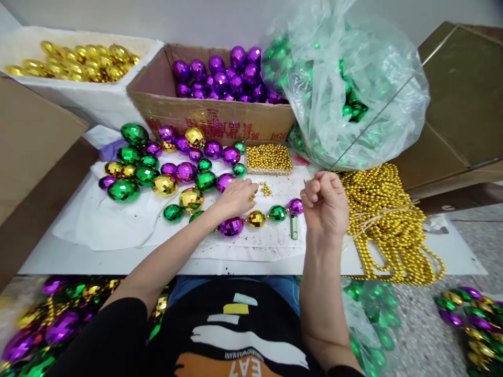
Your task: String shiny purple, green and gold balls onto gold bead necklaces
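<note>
My right hand [326, 201] is raised above the table, its fingers closed around a long, thin, needle-like wire [371, 125] that slants up to the right. My left hand [239, 199] reaches over the string of large faceted beads [231, 226], fingers bent together at a small gold bead [252, 198]. Beside those fingertips lies a small pile of loose gold beads [266, 189]. The strung purple, gold and green beads run across the white cloth [129, 225]; my left forearm hides some of them. A thin line seems to run between my hands.
Behind stand a box of small gold beads [269, 172], a carton [212, 118] of purple balls, a white box [98, 99] of gold ones and a plastic bag [377, 104] of green ones. Gold bead strands [385, 220] lie right; a small green tool [294, 228] lies near the strung beads.
</note>
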`<state>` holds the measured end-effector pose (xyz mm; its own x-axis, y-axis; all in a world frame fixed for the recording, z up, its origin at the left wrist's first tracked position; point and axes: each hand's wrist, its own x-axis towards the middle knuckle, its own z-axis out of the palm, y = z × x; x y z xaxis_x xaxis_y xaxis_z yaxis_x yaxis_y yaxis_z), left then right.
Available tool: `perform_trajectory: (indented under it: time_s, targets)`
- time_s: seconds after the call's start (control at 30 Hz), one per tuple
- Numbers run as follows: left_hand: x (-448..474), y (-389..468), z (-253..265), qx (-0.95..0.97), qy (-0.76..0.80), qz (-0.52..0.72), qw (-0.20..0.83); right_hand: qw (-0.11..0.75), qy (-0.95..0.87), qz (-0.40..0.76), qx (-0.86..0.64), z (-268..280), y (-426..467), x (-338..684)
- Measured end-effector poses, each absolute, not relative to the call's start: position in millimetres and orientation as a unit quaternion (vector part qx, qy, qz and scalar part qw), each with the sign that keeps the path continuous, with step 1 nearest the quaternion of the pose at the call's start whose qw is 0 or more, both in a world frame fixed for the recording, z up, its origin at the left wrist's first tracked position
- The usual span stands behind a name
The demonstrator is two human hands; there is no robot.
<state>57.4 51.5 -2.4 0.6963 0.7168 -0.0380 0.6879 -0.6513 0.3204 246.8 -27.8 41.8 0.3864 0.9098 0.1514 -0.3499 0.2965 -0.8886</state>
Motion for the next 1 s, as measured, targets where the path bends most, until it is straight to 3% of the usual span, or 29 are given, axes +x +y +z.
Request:
perform_trajectory:
  time_s: [0.1, 0.2, 0.3, 0.43, 0.67, 0.93, 1.0]
  targets:
    - [54.0, 50.1, -12.2, 0.915, 0.389, -0.009, 0.101, 0.730, -0.288, 0.460, -0.416, 12.2, -35.1, 251.2]
    - [52.8, 48.6, -25.6, 0.914, 0.381, -0.053, 0.127, 0.716, -0.273, 0.461, -0.446, -7.0, -45.3, 249.2]
    - [50.7, 58.1, -34.3, 0.903, 0.361, -0.062, 0.225, 0.698, -0.274, 0.443, -0.491, -16.7, -53.5, 245.7]
    - [59.4, 89.5, -38.6, 0.853, 0.339, 0.030, 0.395, 0.680, -0.271, 0.458, -0.505, -22.4, -55.8, 240.1]
    - [114.3, 120.1, -55.7, 0.840, 0.446, 0.081, 0.297, 0.666, -0.264, 0.493, -0.494, -22.3, -54.8, 228.2]
    - [113.5, 116.3, -51.6, 0.793, 0.471, 0.124, 0.366, 0.659, -0.262, 0.438, -0.552, -32.9, -65.1, 239.7]
    - [99.9, 108.9, -40.8, 0.757, 0.462, 0.165, 0.432, 0.647, -0.276, 0.416, -0.576, -37.1, -69.0, 242.6]
